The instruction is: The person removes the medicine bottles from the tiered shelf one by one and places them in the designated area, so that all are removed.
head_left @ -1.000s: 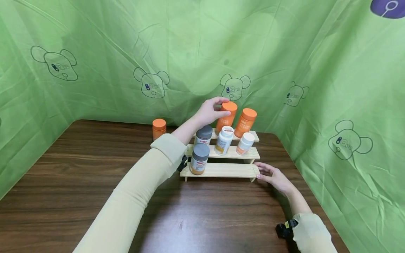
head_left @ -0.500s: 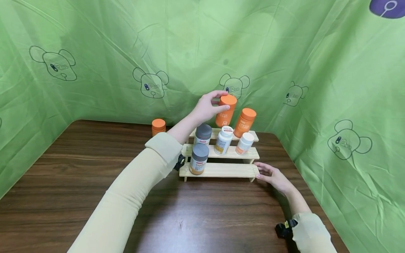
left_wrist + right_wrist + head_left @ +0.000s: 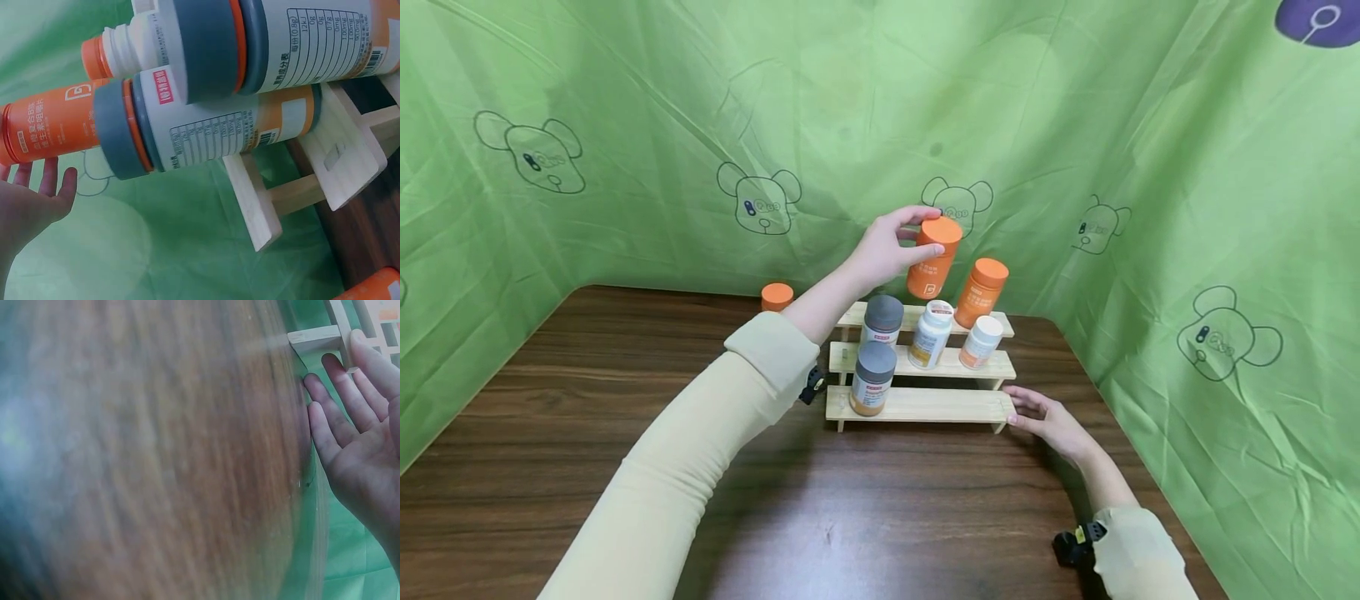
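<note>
My left hand (image 3: 878,252) grips an orange supplement bottle (image 3: 931,271) by its upper part, above the top step of a three-step wooden display stand (image 3: 951,405). In the left wrist view the bottle (image 3: 56,122) lies partly behind a grey-capped jar (image 3: 206,128). At the right end of the lowest step, my right hand (image 3: 1058,427) pinches the board between thumb and fingers. Another orange bottle (image 3: 980,293) stands on the top step. On the middle step are two white bottles, one taller (image 3: 929,340) and one shorter (image 3: 981,343).
One grey-capped jar (image 3: 871,387) stands at the left of the lowest step, another (image 3: 883,318) behind it. Left of the stand, an orange bottle (image 3: 777,295) is partly hidden by my left arm. A green curtain (image 3: 850,108) rises behind the brown wooden table (image 3: 880,517).
My left hand has lifted the orange bottle up off the top step, shifting slightly left. The right hand stays in place at the stand's end.
</note>
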### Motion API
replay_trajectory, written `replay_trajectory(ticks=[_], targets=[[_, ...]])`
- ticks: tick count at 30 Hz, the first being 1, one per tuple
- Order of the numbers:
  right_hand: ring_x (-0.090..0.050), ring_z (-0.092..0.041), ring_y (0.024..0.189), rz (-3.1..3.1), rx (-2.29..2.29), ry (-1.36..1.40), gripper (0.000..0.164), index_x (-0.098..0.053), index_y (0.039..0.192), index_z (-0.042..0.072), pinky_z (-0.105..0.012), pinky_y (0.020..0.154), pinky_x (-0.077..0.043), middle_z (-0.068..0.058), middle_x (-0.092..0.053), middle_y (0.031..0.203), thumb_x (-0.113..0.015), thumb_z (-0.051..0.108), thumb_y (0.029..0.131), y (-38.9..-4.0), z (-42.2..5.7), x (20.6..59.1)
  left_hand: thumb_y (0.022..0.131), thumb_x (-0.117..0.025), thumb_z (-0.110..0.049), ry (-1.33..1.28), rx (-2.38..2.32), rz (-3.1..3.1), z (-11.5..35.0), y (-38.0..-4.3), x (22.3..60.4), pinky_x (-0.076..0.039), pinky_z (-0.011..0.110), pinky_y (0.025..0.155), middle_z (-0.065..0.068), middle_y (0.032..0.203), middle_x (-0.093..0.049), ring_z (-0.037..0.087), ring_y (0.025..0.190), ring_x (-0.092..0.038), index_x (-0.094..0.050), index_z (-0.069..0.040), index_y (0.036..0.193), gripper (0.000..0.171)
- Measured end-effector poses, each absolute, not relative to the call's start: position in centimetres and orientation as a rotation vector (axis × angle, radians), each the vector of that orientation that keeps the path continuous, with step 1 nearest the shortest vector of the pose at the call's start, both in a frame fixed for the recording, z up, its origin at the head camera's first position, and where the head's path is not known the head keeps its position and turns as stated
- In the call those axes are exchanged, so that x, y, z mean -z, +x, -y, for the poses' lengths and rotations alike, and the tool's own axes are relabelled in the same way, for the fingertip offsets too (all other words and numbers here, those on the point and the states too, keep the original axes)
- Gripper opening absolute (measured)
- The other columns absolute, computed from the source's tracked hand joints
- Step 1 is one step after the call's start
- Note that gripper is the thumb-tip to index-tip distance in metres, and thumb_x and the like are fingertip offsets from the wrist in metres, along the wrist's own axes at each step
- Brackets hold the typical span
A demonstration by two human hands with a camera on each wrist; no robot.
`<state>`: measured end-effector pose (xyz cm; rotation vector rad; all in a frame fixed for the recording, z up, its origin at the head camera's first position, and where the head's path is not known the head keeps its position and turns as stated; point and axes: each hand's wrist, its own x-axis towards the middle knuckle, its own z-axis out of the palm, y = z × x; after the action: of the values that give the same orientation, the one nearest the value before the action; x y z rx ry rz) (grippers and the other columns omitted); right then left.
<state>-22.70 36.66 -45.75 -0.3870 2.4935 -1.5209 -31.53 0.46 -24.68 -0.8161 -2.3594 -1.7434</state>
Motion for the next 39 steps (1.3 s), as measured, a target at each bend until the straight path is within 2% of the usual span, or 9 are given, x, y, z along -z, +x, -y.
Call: replay_trajectory(ticks=[5,17,27,39], targets=[[-0.054,-0.008,0.109,-2.483,1.529,-0.399,0.056,-0.041,0.139,-0.001,-0.019,0.085,-0.048,-0.027,-0.052,0.128,-0.064,0.012,0.090,-22.6,-36.7,45.6,0.082,-0.074,-0.028,-0.828,1.728,2.359,-0.1,-30.9,23.9,-0.048,0.031,0.092,-0.009,0.129,-0.056,0.015,0.113,-0.055,-0.054,-0.024,0.130,0.052],[-0.054,-0.008,0.109,-2.469,1.537,-0.383,0.057,-0.041,0.140,0.000,-0.019,0.085,-0.048,-0.027,-0.051,0.129,-0.065,0.013,0.090,-22.6,-36.7,45.4,0.082,-0.074,-0.027,-0.838,1.763,2.327,1.4,-29.5,22.0,-0.047,0.033,0.092,-0.009,0.132,-0.054,0.015,0.113,-0.054,-0.054,-0.023,0.132,0.054],[-0.055,-0.006,0.107,-2.463,1.544,-0.402,0.055,-0.042,0.138,-0.001,-0.019,0.085,-0.048,-0.028,-0.052,0.127,-0.064,0.010,0.090,-22.7,-36.5,45.6,0.080,-0.077,-0.029,-0.803,1.781,2.297,3.6,-28.9,21.5,-0.048,0.033,0.091,-0.010,0.126,-0.058,0.013,0.110,-0.056,-0.056,-0.023,0.129,0.054],[-0.055,-0.010,0.109,-2.503,1.502,-0.395,0.055,-0.044,0.138,0.002,-0.019,0.085,-0.048,-0.025,-0.053,0.127,-0.066,0.014,0.089,-22.7,-36.7,45.6,0.079,-0.078,-0.025,-0.755,1.862,2.281,6.4,-27.8,21.1,-0.049,0.036,0.090,-0.007,0.126,-0.058,0.014,0.110,-0.056,-0.058,-0.023,0.126,0.051]])
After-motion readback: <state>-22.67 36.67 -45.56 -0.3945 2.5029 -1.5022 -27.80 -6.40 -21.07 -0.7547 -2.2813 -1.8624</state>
